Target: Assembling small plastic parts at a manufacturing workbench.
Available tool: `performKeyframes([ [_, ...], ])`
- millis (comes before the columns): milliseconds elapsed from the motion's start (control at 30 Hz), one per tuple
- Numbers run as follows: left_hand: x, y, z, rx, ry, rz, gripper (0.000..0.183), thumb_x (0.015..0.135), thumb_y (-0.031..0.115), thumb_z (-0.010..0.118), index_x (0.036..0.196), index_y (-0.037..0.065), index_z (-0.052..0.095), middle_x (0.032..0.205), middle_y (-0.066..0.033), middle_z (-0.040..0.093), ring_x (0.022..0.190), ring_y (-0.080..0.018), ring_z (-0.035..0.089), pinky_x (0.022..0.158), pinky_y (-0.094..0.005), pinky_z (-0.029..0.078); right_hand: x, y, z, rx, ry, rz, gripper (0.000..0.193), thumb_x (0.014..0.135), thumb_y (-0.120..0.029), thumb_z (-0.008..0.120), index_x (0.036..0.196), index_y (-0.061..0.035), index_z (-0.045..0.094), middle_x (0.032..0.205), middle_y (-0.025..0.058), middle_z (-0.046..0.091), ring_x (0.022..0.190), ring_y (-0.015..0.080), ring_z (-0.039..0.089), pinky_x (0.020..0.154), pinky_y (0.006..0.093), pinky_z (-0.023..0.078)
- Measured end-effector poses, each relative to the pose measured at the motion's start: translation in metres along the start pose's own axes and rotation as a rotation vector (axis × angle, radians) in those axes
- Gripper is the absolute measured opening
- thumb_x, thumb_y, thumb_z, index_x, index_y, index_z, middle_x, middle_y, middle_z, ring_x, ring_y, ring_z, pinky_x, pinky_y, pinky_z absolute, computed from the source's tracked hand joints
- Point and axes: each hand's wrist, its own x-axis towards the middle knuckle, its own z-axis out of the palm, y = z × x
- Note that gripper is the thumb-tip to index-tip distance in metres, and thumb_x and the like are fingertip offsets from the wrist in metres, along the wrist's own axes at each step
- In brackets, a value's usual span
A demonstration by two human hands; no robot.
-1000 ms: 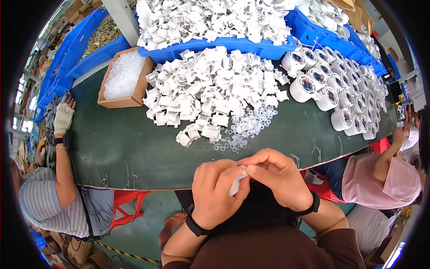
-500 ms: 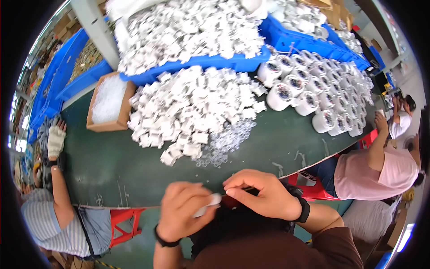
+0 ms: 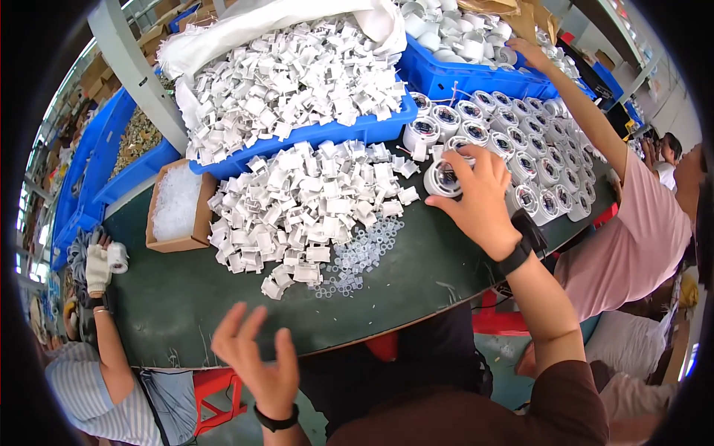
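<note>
My right hand [image 3: 482, 201] reaches over the table to the near left corner of a group of white round housings [image 3: 526, 162]. Its thumb and fingers span one white round housing [image 3: 440, 178], whose open top shows dark parts and wires inside. My left hand [image 3: 259, 364] hovers over the near table edge, fingers spread and nothing in it. Ahead of it lies a heap of small white plastic brackets [image 3: 286, 204]. Small clear plastic rings [image 3: 361, 256] are scattered against that heap's right side.
A blue bin [image 3: 312, 137] heaped with white brackets stands behind, a cardboard box [image 3: 195, 236] of clear pieces to the left. At right, a co-worker's hand [image 3: 529, 53] reaches into another blue bin [image 3: 439, 73]. A gloved co-worker's hand [image 3: 98, 267] holds a white cylinder at far left.
My right hand has moved forward and right from near my body to a housing. My left hand has opened, and its small white piece is gone. The right co-worker's arm now reaches into the bin.
</note>
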Motion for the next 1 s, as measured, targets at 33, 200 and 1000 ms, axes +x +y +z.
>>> performKeyframes([
  [33, -0.004, 0.008, 0.002, -0.087, -0.060, -0.018, 0.035, 0.086, 0.005, 0.071, 0.120, 0.003, 0.067, 0.136, -0.0170, 0.058, 0.127, -0.0344, 0.050, 0.108, -0.0459, 0.038, -0.007, -0.005, -0.007, 0.000, 0.062, -0.007, 0.068, 0.072, -0.032, 0.091, 0.132, -0.0165, 0.063, 0.137, 0.0126, 0.050, 0.126, 0.0379, 0.043, 0.106, 0.0526, 0.033],
  [200, -0.010, 0.034, 0.019, -0.649, -0.346, -0.104, 0.040, 0.089, 0.010, 0.072, 0.127, 0.000, 0.064, 0.127, -0.0198, 0.063, 0.122, -0.0360, 0.056, 0.105, -0.0420, 0.044, -0.056, -0.058, -0.044, 0.570, -0.015, -0.087, 0.067, 0.073, -0.018, 0.092, 0.131, -0.0068, 0.061, 0.127, 0.0178, 0.061, 0.111, 0.0383, 0.061, 0.094, 0.0461, 0.050],
  [1000, -0.002, 0.060, 0.048, -0.484, -0.187, 0.070, 0.018, 0.085, 0.005, 0.064, 0.102, 0.000, 0.065, 0.104, -0.0148, 0.068, 0.086, -0.0339, 0.063, 0.076, -0.0420, 0.051, -0.093, -0.116, -0.037, 1.453, -0.483, 0.152, 0.015, 0.095, 0.005, 0.067, 0.109, -0.0004, 0.066, 0.103, 0.0066, 0.066, 0.090, 0.0100, 0.064, 0.076, 0.0259, 0.054],
])
